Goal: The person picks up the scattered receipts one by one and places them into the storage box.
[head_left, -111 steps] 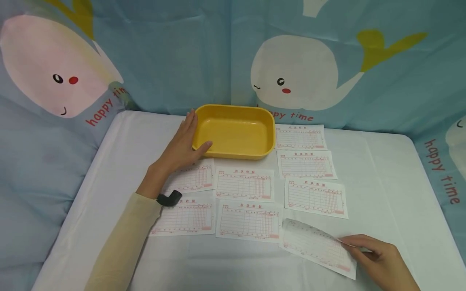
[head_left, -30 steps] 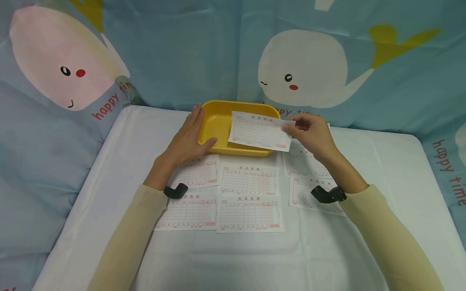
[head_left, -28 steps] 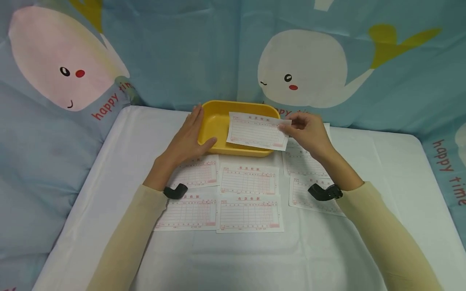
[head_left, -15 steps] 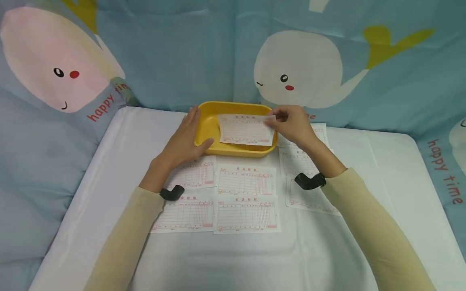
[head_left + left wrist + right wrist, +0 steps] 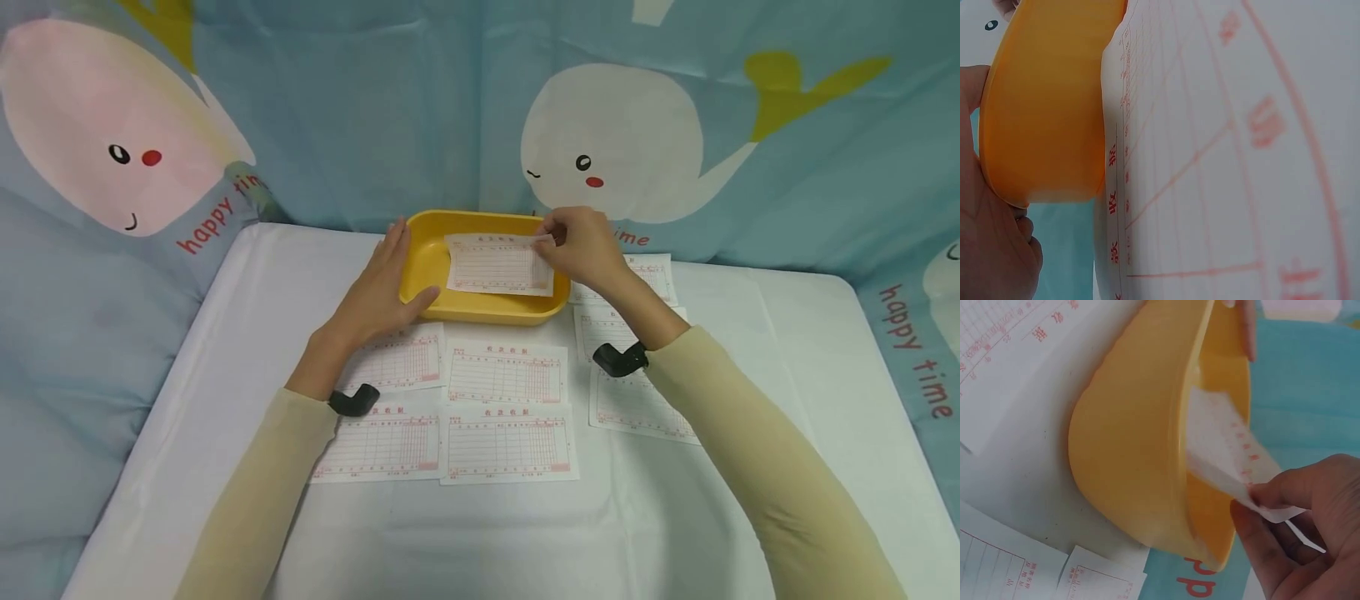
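In the head view, a yellow plastic tray (image 5: 487, 311) stands at the back of the table. My left hand (image 5: 372, 292) rests along its left end, fingers straight against the side and thumb spread over the front rim. My right hand (image 5: 581, 247) pinches the right end of a paper receipt slip (image 5: 500, 265) between thumb and fingers. That slip lies partly down inside the tray, and in the right wrist view its held end (image 5: 1235, 450) bends over the rim. The tray's floor beneath the slip is hidden.
Several printed receipt slips lie on the white table: front-row slips (image 5: 510, 446), slips behind them (image 5: 507, 375), and a column at right (image 5: 645, 408), partly covered by my right arm. A blue patterned curtain (image 5: 375, 108) hangs directly behind the tray.
My right hand lifted the slip from the front right, carried it to the tray, then moved left and lowered it inside. My left hand has stayed at the tray's left end.
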A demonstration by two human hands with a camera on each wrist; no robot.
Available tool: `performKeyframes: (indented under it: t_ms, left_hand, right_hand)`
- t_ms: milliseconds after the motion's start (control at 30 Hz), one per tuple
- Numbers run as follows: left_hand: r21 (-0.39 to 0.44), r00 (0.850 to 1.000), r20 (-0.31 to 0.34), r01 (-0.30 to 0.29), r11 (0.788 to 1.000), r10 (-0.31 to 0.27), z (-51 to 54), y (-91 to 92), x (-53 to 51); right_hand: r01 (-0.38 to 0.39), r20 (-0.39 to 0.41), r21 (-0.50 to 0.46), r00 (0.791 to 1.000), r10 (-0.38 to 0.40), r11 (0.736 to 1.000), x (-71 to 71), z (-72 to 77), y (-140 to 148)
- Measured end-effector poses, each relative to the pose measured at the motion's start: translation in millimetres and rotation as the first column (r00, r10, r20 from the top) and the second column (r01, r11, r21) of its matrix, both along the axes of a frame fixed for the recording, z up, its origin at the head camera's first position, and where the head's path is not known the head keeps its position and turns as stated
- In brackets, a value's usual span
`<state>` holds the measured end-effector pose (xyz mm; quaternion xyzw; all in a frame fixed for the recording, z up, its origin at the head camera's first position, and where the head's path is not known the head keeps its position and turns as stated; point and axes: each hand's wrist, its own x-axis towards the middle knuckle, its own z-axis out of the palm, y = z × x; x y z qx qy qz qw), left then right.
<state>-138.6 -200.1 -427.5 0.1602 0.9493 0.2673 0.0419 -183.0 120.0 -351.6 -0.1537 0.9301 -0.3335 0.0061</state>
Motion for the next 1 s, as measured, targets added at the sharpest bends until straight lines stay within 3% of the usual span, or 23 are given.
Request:
performKeyframes:
  t_ms: [333, 600, 833, 1000]
  left_hand:
    - [0.008, 1.0, 0.007, -0.009, 1.0, 0.009, 0.8, 1.8, 0.4]
    - [0.012, 1.0, 0.025, -0.011, 1.0, 0.011, 2.4, 1.6, 0.7]
    - [0.023, 1.0, 0.018, -0.021, 0.999, 0.021, 1.9, 1.5, 1.3]
    - [0.031, 0.999, 0.029, -0.027, 0.999, 0.026, 1.7, 1.7, 1.3]
  right_hand:
    - [-0.005, 0.02, 0.069, 1.0, 0.004, 0.998, -2.7, 3.0, -5]
    - [-0.052, 0.065, -0.019, 0.996, 0.053, 0.998, -6.4, 8.4, -3]
    - [-0.074, 0.036, -0.034, 0.997, 0.076, 0.997, 0.4, 10.6, 2]
    - [-0.147, 0.004, -0.002, 0.989, 0.147, 0.989, 11.4, 5.3, 13]
